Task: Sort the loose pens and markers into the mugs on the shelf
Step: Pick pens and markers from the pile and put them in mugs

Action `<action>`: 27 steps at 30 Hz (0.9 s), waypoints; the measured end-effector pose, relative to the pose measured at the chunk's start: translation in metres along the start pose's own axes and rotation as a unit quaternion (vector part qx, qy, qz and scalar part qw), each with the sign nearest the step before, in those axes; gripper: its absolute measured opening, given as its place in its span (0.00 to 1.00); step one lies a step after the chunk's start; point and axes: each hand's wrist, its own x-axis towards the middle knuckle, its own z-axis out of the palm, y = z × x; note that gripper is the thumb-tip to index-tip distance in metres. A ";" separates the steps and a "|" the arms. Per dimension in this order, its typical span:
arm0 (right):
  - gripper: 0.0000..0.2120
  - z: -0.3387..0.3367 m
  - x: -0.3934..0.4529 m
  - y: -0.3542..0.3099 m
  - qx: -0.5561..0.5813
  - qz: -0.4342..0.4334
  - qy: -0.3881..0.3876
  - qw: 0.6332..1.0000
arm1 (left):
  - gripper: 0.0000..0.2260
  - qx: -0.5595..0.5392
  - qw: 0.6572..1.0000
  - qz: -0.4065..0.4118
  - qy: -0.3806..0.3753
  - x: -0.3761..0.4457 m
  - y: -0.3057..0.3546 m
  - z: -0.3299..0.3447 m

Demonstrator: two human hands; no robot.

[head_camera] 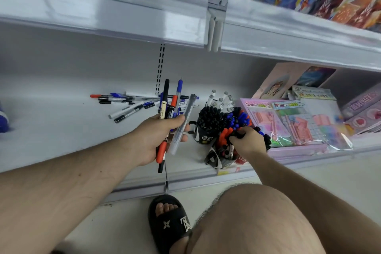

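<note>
Left hand (158,138) grips a fistful of pens (171,109), at least five, tips up, above the shelf (61,140). Right hand (247,140) curls around pens in the front mug (222,161); a second mug (206,130) stands just behind, packed full. Roughly ten loose pens (123,103) lie scattered behind, open shelf to their left.

shelf (61,130): glossy white metal | pens (123,107): smooth plastic | packets (299,126): shiny film

Black slipper (169,225) — "TA"; other print unreadable.
</note>
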 end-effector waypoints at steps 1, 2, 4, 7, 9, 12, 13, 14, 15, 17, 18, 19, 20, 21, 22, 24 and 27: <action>0.06 0.000 0.000 0.000 -0.017 -0.011 0.004 1.000 | 0.06 -0.002 1.000 0.002 -0.002 -0.002 0.001 -0.001; 0.06 0.002 -0.002 0.001 -0.046 -0.021 -0.006 0.999 | 0.06 -0.004 1.000 0.003 -0.003 -0.004 0.001 -0.001; 0.08 0.005 -0.005 0.003 -0.110 -0.028 -0.044 0.993 | 0.06 -0.005 1.000 0.007 -0.007 -0.008 0.001 -0.003; 0.11 0.006 -0.006 0.003 -0.110 0.001 -0.075 0.991 | 0.06 -0.005 1.000 0.009 -0.017 -0.013 0.002 -0.006; 0.09 0.000 -0.008 -0.007 -0.114 0.030 -0.106 0.987 | 0.06 -0.005 1.000 0.013 -0.025 -0.017 0.003 -0.008; 0.09 -0.017 -0.015 -0.032 -0.156 0.042 -0.108 0.981 | 0.06 -0.008 0.999 0.022 -0.041 -0.021 0.004 -0.012; 0.10 -0.022 -0.017 -0.043 -0.154 0.018 -0.084 0.984 | 0.06 -0.009 0.999 0.025 -0.047 -0.022 0.005 -0.013; 0.10 -0.027 -0.021 -0.058 -0.119 -0.012 -0.070 0.990 | 0.06 -0.009 0.998 0.027 -0.053 -0.024 0.007 -0.014; 0.09 -0.032 -0.026 -0.073 -0.039 -0.043 -0.073 0.996 | 0.07 -0.009 0.998 0.026 -0.058 -0.025 0.008 -0.015; 0.08 -0.043 -0.049 -0.106 0.209 -0.052 -0.168 0.962 | 0.08 -0.004 0.997 0.023 -0.067 -0.028 0.010 -0.017; 0.10 -0.049 -0.062 -0.120 0.307 -0.052 -0.235 0.921 | 0.08 -0.001 0.997 0.026 -0.070 -0.029 0.011 -0.018; 0.12 -0.055 -0.074 -0.133 0.347 -0.065 -0.287 0.891 | 0.08 0.001 0.997 0.031 -0.073 -0.029 0.011 -0.019; 0.14 -0.060 -0.084 -0.144 0.345 -0.092 -0.318 0.878 | 0.07 0.004 0.997 0.035 -0.075 -0.029 0.012 -0.019; 0.14 -0.064 -0.092 -0.154 0.332 -0.120 -0.333 0.874 | 0.07 0.005 0.996 0.039 -0.077 -0.030 0.013 -0.019; 0.14 -0.063 -0.096 -0.160 0.317 -0.136 -0.331 0.879 | 0.07 0.006 0.996 0.042 -0.081 -0.030 0.013 -0.019; 0.14 -0.061 -0.099 -0.169 0.310 -0.123 -0.306 0.892 | 0.06 0.006 0.995 0.043 -0.091 -0.031 0.014 -0.018; 0.18 -0.053 -0.100 -0.172 0.341 -0.075 -0.264 0.899 | 0.07 0.041 0.992 0.034 -0.110 -0.033 0.013 -0.021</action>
